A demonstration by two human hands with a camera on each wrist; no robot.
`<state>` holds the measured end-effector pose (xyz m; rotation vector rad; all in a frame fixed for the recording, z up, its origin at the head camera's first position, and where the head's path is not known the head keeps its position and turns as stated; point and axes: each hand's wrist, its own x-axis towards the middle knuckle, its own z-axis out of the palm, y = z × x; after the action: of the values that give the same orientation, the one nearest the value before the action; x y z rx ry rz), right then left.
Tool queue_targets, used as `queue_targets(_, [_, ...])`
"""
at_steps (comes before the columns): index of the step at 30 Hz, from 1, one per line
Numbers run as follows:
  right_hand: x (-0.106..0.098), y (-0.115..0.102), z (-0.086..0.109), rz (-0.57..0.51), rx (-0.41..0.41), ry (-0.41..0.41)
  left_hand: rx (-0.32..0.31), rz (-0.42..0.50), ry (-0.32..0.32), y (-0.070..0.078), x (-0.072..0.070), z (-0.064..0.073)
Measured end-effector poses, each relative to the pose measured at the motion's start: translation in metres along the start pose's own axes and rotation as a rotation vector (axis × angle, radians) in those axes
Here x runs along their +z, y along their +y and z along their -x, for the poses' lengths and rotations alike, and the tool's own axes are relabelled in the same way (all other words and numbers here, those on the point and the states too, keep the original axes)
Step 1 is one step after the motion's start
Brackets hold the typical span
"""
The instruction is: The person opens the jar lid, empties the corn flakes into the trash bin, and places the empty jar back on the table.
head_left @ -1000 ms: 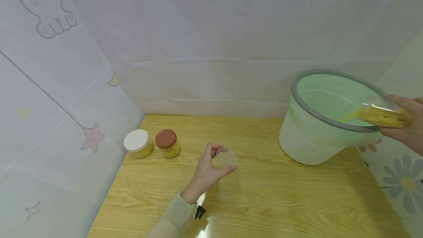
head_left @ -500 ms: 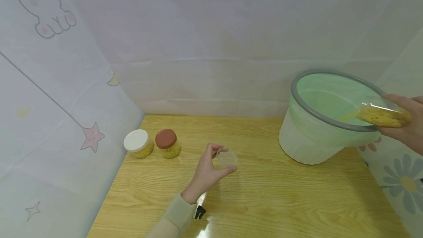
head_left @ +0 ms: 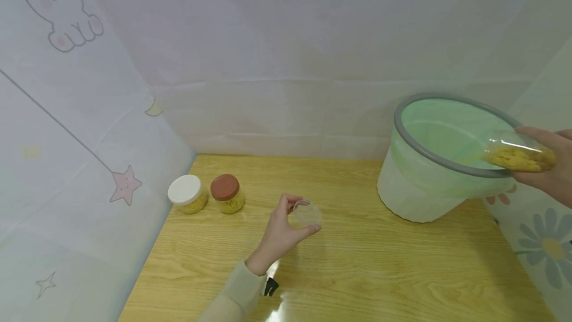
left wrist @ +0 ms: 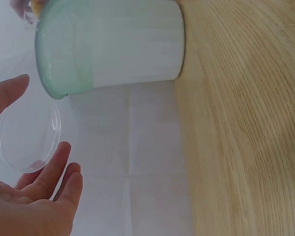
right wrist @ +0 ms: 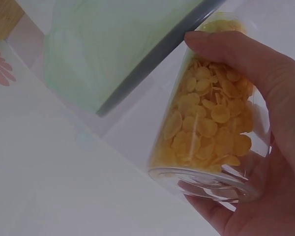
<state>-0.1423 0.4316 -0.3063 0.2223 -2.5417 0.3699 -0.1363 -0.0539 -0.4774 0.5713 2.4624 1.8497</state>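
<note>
My right hand (head_left: 550,182) grips a clear jar (right wrist: 199,162) of yellow corn flakes (right wrist: 201,118). The jar is tipped nearly on its side, its mouth over the trash bin (head_left: 413,195) at the right. Blurred yellow flakes spill from the mouth in the head view. The bin has a grey rim (head_left: 426,155) and a pale green liner (left wrist: 64,59). Above the middle of the table, my left hand (head_left: 278,236) holds a thin clear round lid (head_left: 307,212) by its edge, between thumb and fingers.
Two lidded jars of yellow flakes stand at the table's back left: a white-lidded jar (head_left: 185,193) and a red-lidded jar (head_left: 226,194). The wood table (head_left: 380,267) meets sheet-covered walls (head_left: 286,63) at the back and both sides.
Flakes have kept spilling from the tipped jar, and the yellow stream at its mouth looks fainter now. Both hands stay in almost the same place.
</note>
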Motion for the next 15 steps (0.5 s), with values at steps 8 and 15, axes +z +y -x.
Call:
queue_targets(8, [0.0008, 0.0016, -0.003, 0.013, -0.024, 0.01, -0.009, -0.018, -0.002, 0.0017, -0.0005, -0.0001])
queue_targets(15, [0.0016, 0.0045, -0.0048, 0.002, -0.019, 0.016, -0.015, -0.015, -0.004, 0.0021, -0.001, 0.0002])
